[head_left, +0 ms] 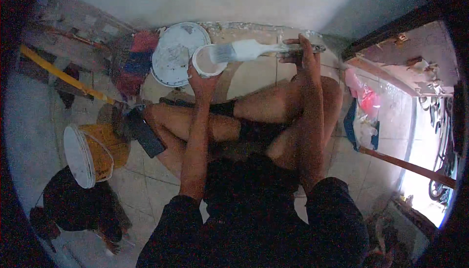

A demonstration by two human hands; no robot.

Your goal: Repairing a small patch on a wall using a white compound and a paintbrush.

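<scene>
I sit cross-legged on tiles, with my left hand (202,79) closed round a small white cup (197,60). A wide paintbrush (244,50) lies level with its white-coated bristles over that cup's mouth; whether they touch it, I cannot tell. My right hand (304,54) grips the brush's handle at the right end. Just behind the cup, a large round white lid (173,43), smeared with paint, is on the floor by the wall. A black phone-like slab (145,133) rests by my left leg.
At left are a yellow bucket (105,153), a yellow pole (68,72), red-and-blue cloth (139,60) and a dark, unclear shape (78,204). At right are a pink plastic bag (366,97), a wooden pole (405,165), a chipped panel (391,57) and a bright doorway with a bicycle (437,180).
</scene>
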